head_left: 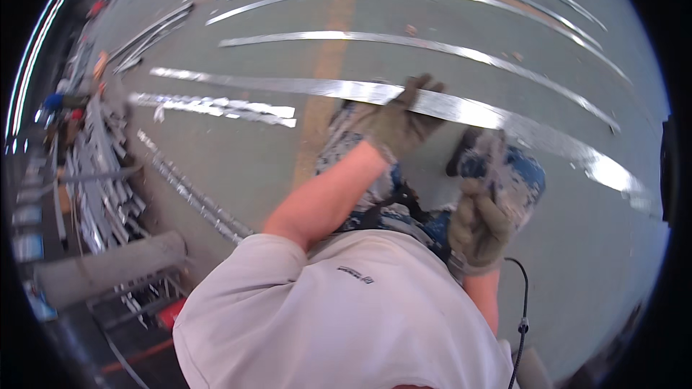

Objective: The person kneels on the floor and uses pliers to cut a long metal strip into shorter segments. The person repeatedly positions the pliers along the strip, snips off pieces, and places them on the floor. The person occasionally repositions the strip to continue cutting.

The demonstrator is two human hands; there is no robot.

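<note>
A long, shiny metal strip (461,109) runs crosswise in front of my knees, its right end nearer to me. My left hand (404,119), in a grey-green work glove, grips this strip near its middle, fingertips over the far edge and thumb below the near edge. By my right knee, my gloved right hand (478,223) is closed with its fingers curled. A blurred, thin brownish shape (494,162) stands above that hand, too smeared to name. Both my legs are bent in camouflage trousers (522,176), close to the strip.
Several more metal strips (432,47) lie across the green floor beyond. Shorter crinkled strips (216,106) and a narrow one (191,187) are at the left. A heap of metal pieces (108,187) and a thick grey roll (112,266) line the left side. A black cable (525,295) hangs at my right.
</note>
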